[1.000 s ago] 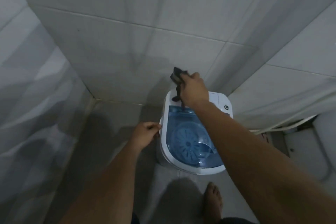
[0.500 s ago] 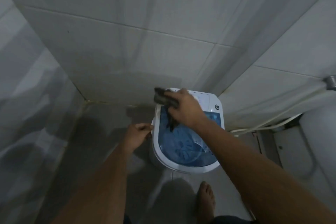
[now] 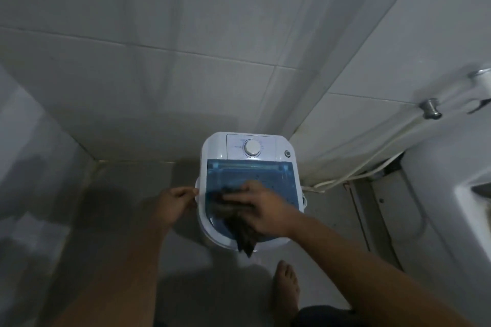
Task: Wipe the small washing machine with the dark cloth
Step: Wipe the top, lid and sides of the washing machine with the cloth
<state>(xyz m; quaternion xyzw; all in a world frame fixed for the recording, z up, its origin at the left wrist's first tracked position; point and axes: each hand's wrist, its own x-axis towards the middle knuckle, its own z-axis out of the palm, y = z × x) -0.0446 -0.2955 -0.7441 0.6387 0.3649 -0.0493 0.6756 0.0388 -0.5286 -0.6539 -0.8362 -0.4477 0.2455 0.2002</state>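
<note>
The small white washing machine (image 3: 215, 150) stands on the floor in the corner, with a translucent blue lid (image 3: 252, 175) and a round white dial (image 3: 252, 147) on its back panel. My right hand (image 3: 265, 210) presses the dark cloth (image 3: 239, 225) flat on the front half of the lid; the cloth's end hangs over the machine's front rim. My left hand (image 3: 176, 200) grips the machine's left side at its edge, fingers curled on the rim.
Tiled walls close in behind and to the left. A white hose (image 3: 372, 164) and a metal tap (image 3: 430, 109) run along the right wall. A white fixture (image 3: 473, 194) stands at the right. My bare foot (image 3: 285, 289) rests just in front of the machine.
My right hand has dragged the cloth from the back panel, across the lid, toward the front rim, uncovering the dial. The left hand has stayed on the machine's side.
</note>
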